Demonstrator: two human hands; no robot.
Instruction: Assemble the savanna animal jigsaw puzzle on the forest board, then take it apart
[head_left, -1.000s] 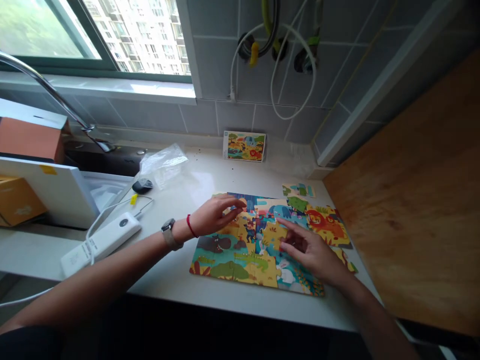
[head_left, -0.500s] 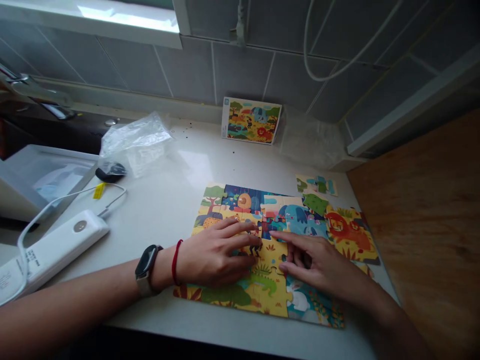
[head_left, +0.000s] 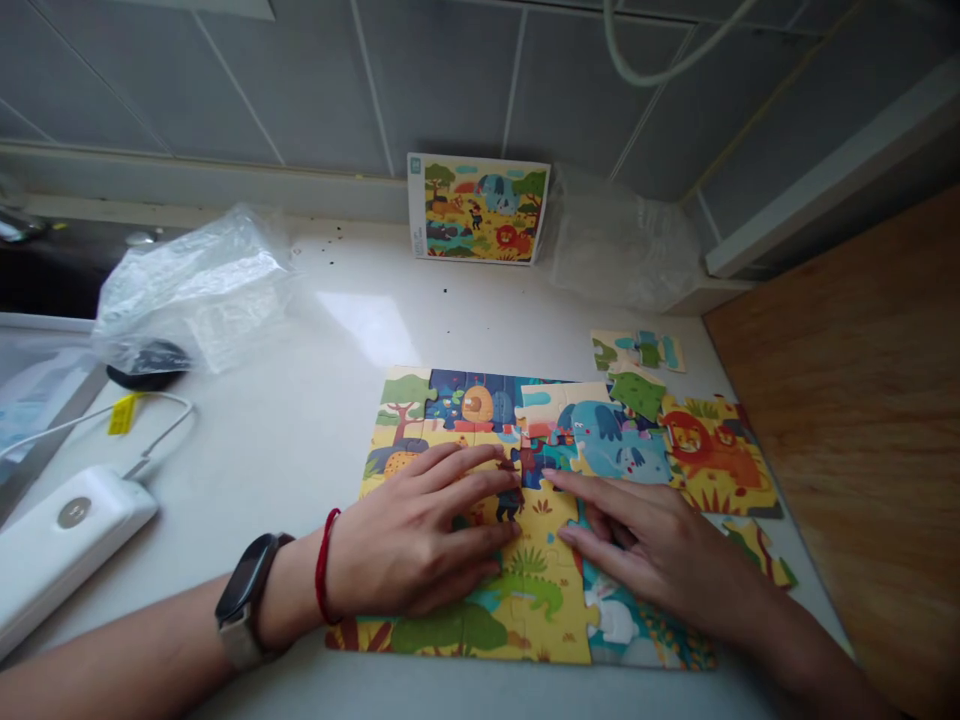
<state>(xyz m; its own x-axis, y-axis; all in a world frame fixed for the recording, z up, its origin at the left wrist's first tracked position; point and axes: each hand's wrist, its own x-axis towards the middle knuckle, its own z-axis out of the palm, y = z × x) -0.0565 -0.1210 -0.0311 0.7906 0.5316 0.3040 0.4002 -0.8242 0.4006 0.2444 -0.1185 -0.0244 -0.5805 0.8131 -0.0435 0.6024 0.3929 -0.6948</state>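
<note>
1. A person's left hand point(head_left: 416, 530) is lying flat across the jigsaw point(head_left: 465, 400), fingers spread and pointing right, gripping no piece that shows.
2. The right hand point(head_left: 645, 535) is pressing down just beside it, its fingers pointing left and slightly curled, also without a visible piece; the fingertips of the two hands are coming close together mid-puzzle.
3. The jigsaw is lying on a white counter point(head_left: 360, 300), right of centre, its near edge close to the person.
4. A lion section point(head_left: 712, 455) is sitting at the right end, with a green piece point(head_left: 637, 395) and a joined strip point(head_left: 637, 350) on the far right and a small piece point(head_left: 759, 552) on the near right.
5. A picture card point(head_left: 478, 208) is leaning against the far wall (its animal scene appears to match the jigsaw).
6. A plastic bag point(head_left: 199, 290) and a power bank point(head_left: 67, 530) are lying on the left.
7. The step in hand appears to be pressing the middle pieces into place. The next move seems to call for lifting the hands and fitting the pieces on the right.
</note>
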